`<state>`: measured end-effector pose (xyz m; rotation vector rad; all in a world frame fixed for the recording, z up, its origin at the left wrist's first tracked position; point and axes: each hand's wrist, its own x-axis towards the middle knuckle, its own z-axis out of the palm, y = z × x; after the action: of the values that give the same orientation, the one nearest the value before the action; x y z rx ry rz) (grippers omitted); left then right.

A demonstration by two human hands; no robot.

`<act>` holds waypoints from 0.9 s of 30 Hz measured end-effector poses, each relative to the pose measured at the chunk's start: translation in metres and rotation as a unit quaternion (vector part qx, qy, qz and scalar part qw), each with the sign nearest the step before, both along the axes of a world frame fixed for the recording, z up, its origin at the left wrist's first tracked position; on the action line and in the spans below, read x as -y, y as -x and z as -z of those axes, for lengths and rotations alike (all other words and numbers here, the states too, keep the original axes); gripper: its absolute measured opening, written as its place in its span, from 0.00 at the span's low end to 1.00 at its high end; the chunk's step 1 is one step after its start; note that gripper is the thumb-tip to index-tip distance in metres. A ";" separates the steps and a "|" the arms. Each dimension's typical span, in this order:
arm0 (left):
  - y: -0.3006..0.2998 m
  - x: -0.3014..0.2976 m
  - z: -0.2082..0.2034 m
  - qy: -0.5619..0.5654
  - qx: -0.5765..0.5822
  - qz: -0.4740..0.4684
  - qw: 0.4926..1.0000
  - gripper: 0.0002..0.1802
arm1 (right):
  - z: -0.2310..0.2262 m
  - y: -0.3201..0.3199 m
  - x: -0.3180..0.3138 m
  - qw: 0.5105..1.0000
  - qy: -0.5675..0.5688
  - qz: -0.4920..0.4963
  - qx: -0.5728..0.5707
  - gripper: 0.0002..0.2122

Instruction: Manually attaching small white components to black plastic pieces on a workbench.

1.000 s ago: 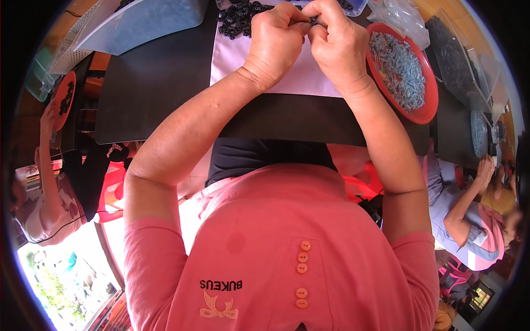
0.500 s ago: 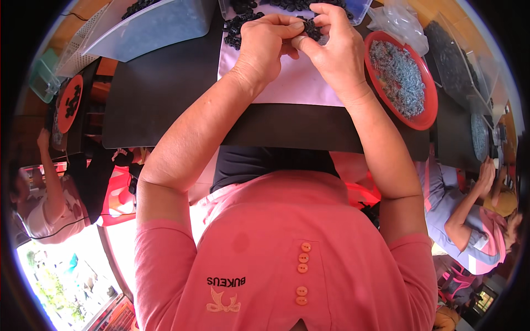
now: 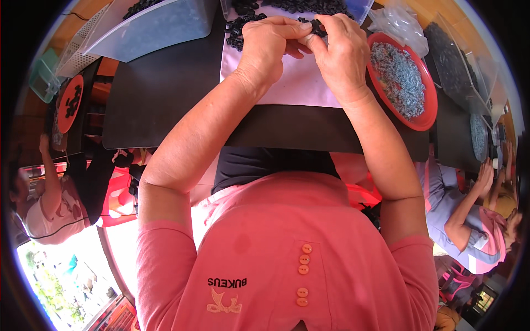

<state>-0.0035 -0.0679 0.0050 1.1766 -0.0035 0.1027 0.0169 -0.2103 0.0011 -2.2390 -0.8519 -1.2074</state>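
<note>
Counter (image 3: 160, 105) first, dark and broad, stretching across the scene! Far left, a translucent plastic bin (image 3: 165, 34) stands tall. In the middle, a pale pink sheet (image 3: 303, 88) lies flat; to its right, a red oval tray (image 3: 427, 117) carries a bed of pale blue pieces (image 3: 403, 83), with a crumpled clear plastic bag (image 3: 402, 27) just beyond.

And here are the hands, above the sheet's far half: left hand (image 3: 264, 47) pinching thumb to forefinger, right hand (image 3: 343, 52) bent in to meet it, thumb under, fingers over. A heap of black parts (image 3: 234, 34) spreads at the sheet's far left, and there, between both sets of fingertips, one small black part (image 3: 317, 27)! Feather-light, surely; probably stiff moulded plastic, a touch slippery, hardly fragile. Nip it by opposite edges, fingertips only. Its exact shape? Fingers cover too much to tell.
</note>
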 end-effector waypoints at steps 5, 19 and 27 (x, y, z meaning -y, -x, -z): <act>0.004 0.006 -0.002 0.026 0.002 -0.024 0.999 0.06 | 0.010 -0.011 -0.003 0.996 -0.040 -0.046 0.072 0.12; 0.009 -0.008 -0.031 -0.071 0.156 -0.156 0.973 0.05 | -0.006 0.004 -0.002 0.981 -0.143 -0.118 -0.057 0.21; -0.013 -0.126 -0.125 -0.485 0.229 -0.423 0.730 0.14 | -0.036 -0.008 0.017 0.828 -0.460 -0.200 -0.252 0.06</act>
<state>0.0093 0.0584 0.1304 2.0996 0.0516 1.3503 0.0248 -0.2275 0.0376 -1.3585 -0.3529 -0.5614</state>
